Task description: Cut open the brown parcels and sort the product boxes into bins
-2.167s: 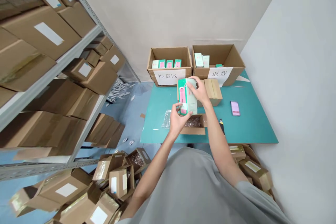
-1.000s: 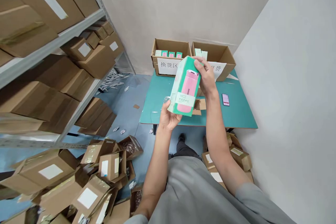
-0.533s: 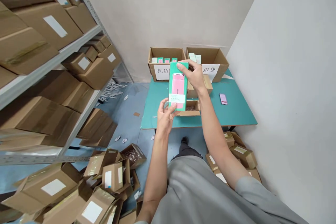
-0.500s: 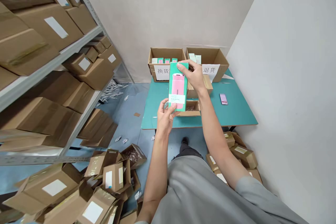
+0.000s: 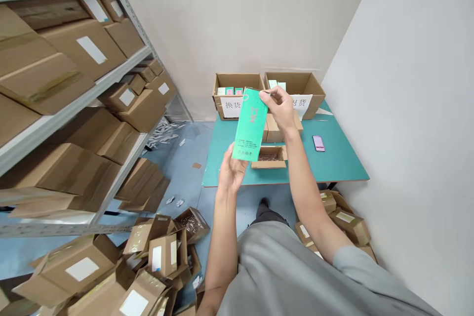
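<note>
A slim green product box (image 5: 251, 126) with pink lettering and small dark print is held up, tilted, above the table. The fingers of my right hand (image 5: 280, 108) pinch its upper right corner. At its lower end my left hand (image 5: 232, 170) is closed on the box, part of its fingers hidden behind it. Below the box an opened small carton (image 5: 269, 164) with crumpled wrap inside stands at the table's front edge. Beyond my right hand another small carton (image 5: 276, 131) is partly covered.
Two open cartons with paper signs, a left one (image 5: 240, 79) and a right one (image 5: 301, 79), hold several small boxes on the green table (image 5: 344, 168). A phone (image 5: 318, 143) lies to the right. Shelving (image 5: 129, 66) and piled cartons (image 5: 163, 254) stand left; more cartons (image 5: 350, 222) lie below right.
The green box has been turned over: its face with the pink product picture has given way to a plain green face with lettering. It now leans to the right.
</note>
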{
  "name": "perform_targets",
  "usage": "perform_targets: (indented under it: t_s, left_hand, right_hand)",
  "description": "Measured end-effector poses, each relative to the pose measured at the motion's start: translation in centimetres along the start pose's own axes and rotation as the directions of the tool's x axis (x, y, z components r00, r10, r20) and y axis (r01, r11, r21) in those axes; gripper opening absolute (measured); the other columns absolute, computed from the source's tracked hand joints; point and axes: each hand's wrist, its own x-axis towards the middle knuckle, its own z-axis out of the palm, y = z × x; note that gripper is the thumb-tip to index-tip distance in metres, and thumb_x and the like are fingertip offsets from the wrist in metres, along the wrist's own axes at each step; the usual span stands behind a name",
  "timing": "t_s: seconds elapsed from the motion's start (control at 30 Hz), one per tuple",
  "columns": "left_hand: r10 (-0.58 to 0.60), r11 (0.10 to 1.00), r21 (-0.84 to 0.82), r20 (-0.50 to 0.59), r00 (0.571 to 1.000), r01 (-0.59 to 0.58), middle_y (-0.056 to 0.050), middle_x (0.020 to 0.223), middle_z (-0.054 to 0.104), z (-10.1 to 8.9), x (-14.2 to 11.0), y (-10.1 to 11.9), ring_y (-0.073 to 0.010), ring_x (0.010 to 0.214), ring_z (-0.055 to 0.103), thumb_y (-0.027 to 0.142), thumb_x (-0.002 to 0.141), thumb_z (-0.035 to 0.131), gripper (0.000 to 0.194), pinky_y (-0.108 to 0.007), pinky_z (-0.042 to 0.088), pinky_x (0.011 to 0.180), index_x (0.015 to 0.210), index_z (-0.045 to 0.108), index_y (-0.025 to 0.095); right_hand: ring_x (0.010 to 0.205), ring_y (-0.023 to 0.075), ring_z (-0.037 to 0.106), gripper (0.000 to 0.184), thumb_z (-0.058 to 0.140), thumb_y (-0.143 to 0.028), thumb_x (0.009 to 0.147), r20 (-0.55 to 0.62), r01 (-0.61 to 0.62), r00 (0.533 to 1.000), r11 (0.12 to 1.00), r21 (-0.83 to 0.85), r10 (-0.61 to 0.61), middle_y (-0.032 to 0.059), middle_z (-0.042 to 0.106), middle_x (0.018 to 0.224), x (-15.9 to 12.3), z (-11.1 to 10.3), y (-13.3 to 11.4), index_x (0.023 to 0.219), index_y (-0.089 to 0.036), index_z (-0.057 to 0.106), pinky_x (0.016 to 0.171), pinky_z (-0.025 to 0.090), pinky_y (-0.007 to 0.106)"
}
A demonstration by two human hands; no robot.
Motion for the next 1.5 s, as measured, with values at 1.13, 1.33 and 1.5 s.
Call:
perform_targets:
  t_s: [1.13,1.33,1.5]
  left_hand:
    - [-0.076,0.996,0.042,0.016,0.997,0.076,-0.008,0.12,0.086,-0.6,0.7,0.0,-0.0276,0.115,0.083,0.049,0.093,0.086,0.056,-0.035,0.069,0.095,0.141,0.072,0.024]
    - [-0.005,0.996,0.084,-0.009,1.0,0.006,-0.012,0.128,0.083,-0.2,1.2,-0.6,-0.0241,0.12,0.08,0.042,0.094,0.089,0.041,-0.027,0.066,0.09,0.126,0.075,0.02]
    - [0.072,0.988,0.137,-0.014,0.997,-0.069,-0.009,0.123,0.085,-0.2,1.4,-1.0,-0.0195,0.11,0.082,0.029,0.082,0.101,0.048,-0.025,0.063,0.094,0.121,0.074,0.022]
  right_hand:
    - [0.124,0.0311,0.071,0.071,0.073,-0.097,0.081,0.23,-0.071,0.971,0.997,-0.003,0.07,0.0084,0.076,0.141,-0.6,-0.6,0.0,0.118,-0.036,0.073,0.101,0.064,0.053]
    - [0.118,0.0305,0.072,0.065,0.082,-0.089,0.078,0.104,-0.05,0.993,0.998,-0.04,0.054,0.0072,0.078,0.129,-0.2,-1.1,1.4,0.112,-0.034,0.073,0.094,0.064,0.049]
    - [0.114,0.0288,0.072,0.069,0.082,-0.091,0.075,-0.007,-0.108,0.994,0.991,-0.08,0.108,0.0068,0.079,0.119,-0.3,-1.9,3.0,0.111,-0.033,0.072,0.09,0.063,0.045]
